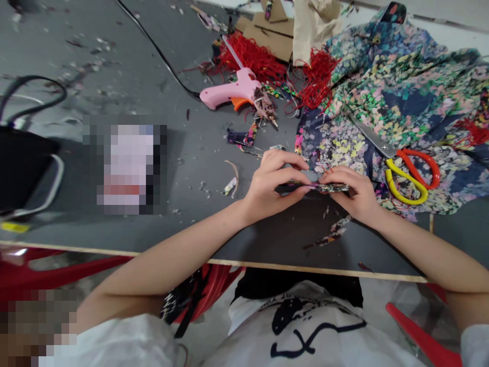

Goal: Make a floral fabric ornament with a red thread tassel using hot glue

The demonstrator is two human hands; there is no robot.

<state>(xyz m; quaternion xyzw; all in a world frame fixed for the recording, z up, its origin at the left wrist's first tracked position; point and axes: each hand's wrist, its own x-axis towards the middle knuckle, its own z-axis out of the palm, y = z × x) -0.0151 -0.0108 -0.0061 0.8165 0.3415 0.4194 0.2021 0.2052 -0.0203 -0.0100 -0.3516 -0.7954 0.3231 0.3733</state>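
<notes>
Between both hands, just above the near part of the table, is a small flat piece of patterned fabric, dark with light and purple bits. My left hand pinches its left end with thumb and fingertips. On the right end, my right hand closes with thumb and fingers. A greyish patch and fine red thread show between the fingertips; the fingers hide the rest. Right of my right hand, scissors with red and yellow handles lie on a crumpled floral cloth.
A pink glue gun with an orange trigger and black cord lies beyond my left hand. Red thread bundles, cardboard and beige cloth are at the back. A black bag stands left; fabric scraps lie near the table edge.
</notes>
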